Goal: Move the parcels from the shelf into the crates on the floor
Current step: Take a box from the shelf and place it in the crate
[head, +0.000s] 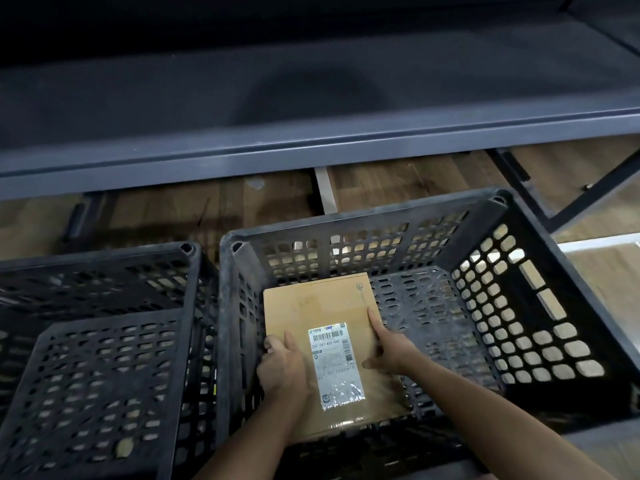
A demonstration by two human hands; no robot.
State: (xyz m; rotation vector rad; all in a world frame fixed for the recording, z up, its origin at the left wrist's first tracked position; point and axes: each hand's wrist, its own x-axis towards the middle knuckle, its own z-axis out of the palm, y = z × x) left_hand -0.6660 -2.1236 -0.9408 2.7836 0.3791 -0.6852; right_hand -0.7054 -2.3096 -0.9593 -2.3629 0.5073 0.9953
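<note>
A flat brown cardboard parcel (318,306) with a white shipping label lies low inside the right black crate (540,244), against its left wall. My left hand (282,368) grips the parcel's left edge, thumb on top and fingers curled under. On the right edge my right hand (389,344) holds the parcel, index finger stretched along the edge and thumb on top. Whether the parcel rests on the crate floor I cannot tell. The left black crate (187,341) stands beside it with nothing in it.
A dark grey metal shelf (311,147) runs across the view above the crates, its board bare in view. Its black frame legs (568,209) stand at the right. Wooden floor (398,181) shows under the shelf. The two crates stand side by side, touching.
</note>
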